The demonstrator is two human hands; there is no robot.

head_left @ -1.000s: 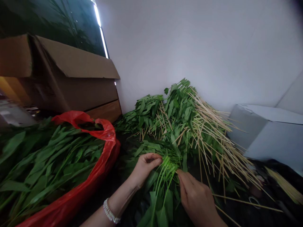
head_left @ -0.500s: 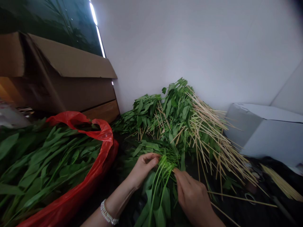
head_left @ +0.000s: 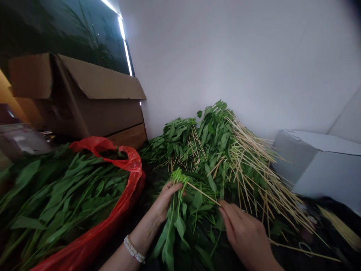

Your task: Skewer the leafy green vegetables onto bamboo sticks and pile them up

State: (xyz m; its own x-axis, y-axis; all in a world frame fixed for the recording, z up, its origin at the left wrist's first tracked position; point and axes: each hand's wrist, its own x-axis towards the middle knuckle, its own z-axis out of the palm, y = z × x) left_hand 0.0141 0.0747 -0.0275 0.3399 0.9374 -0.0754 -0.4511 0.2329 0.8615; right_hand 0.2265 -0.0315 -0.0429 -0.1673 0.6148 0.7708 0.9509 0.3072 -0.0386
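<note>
My left hand [head_left: 164,201] is closed around a small bunch of green stems [head_left: 179,188], its cut ends pointing up and its leaves hanging toward me. My right hand [head_left: 244,235] pinches the near end of a thin bamboo skewer [head_left: 203,193], whose far tip reaches the bunch just below the cut ends. A beaded bracelet [head_left: 134,251] sits on my left wrist. Right behind both hands lies a heap of skewered greens [head_left: 222,150] with many bare skewer ends fanning out to the right.
A red plastic bag [head_left: 124,205] full of loose green leaves lies at the left. Behind it stands an open cardboard box [head_left: 84,98]. A grey box [head_left: 318,162] sits at the right by the white wall. Loose skewers [head_left: 341,229] lie at the far right.
My left hand has lifted the bunch and turned its cut ends upward. My right hand has drawn back to the right and now holds a skewer against the stems.
</note>
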